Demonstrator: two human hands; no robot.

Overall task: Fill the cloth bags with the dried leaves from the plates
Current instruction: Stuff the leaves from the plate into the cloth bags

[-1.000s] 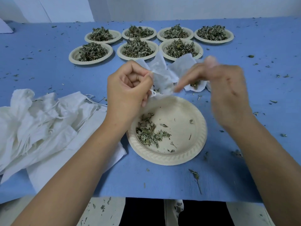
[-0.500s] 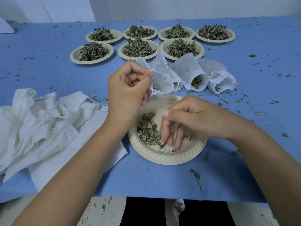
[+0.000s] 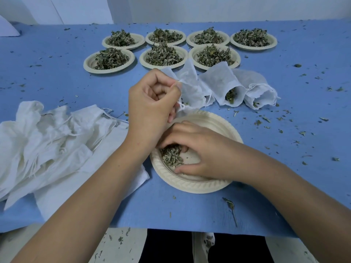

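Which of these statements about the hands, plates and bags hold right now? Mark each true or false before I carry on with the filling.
1. The left hand pinches the mouth of a white cloth bag. True.
2. The right hand hovers clear of every plate. False: its fingers curl round the dried green leaves in the near cream paper plate.
3. At the far side stand seven cream paper plates heaped with leaves. True.
4. The near plate is heaped full. False: it holds only a small pile.
5. The heap of empty white cloth bags lies right of the near plate. False: it lies left of it.
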